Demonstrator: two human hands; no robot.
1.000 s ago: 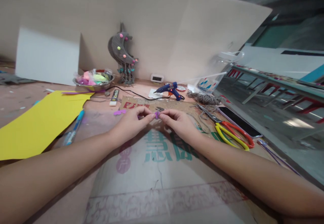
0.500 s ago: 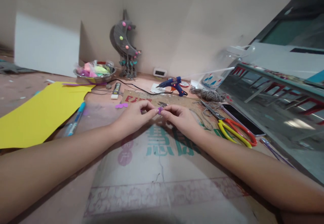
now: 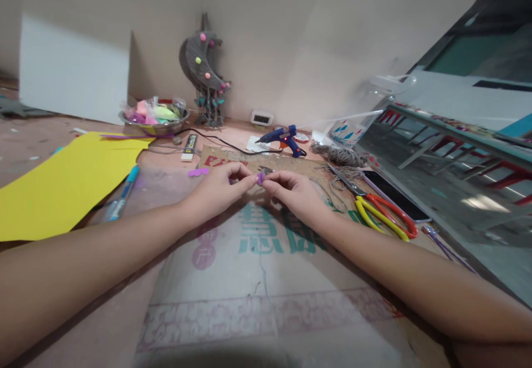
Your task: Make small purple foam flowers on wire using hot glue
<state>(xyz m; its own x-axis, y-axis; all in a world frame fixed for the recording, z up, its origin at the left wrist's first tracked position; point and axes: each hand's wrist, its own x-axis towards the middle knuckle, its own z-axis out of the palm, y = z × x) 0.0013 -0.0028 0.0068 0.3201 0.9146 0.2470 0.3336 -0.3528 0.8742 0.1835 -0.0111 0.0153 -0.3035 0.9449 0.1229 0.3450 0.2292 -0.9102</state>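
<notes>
My left hand (image 3: 218,189) and my right hand (image 3: 293,192) meet over a flattened cardboard sheet (image 3: 257,268) with green print. Both pinch one small purple piece (image 3: 260,178) between their fingertips. Other small purple cut-outs (image 3: 198,172) lie on the table just left of my left hand. A small dark metal tool (image 3: 265,169) lies right behind the pinched piece; I cannot make out what it is.
A yellow paper sheet (image 3: 62,182) and a blue pen (image 3: 122,196) lie left. Yellow-and-red scissors (image 3: 384,216), twine (image 3: 338,156) and a phone (image 3: 394,194) lie right. Behind are a blue glue gun (image 3: 280,137), a metal bowl of coloured bits (image 3: 154,120) and a grey moon ornament (image 3: 201,69).
Both hands keep pinching the purple piece and have barely shifted. The view has tilted a little, so the table items sit slightly higher in the picture.
</notes>
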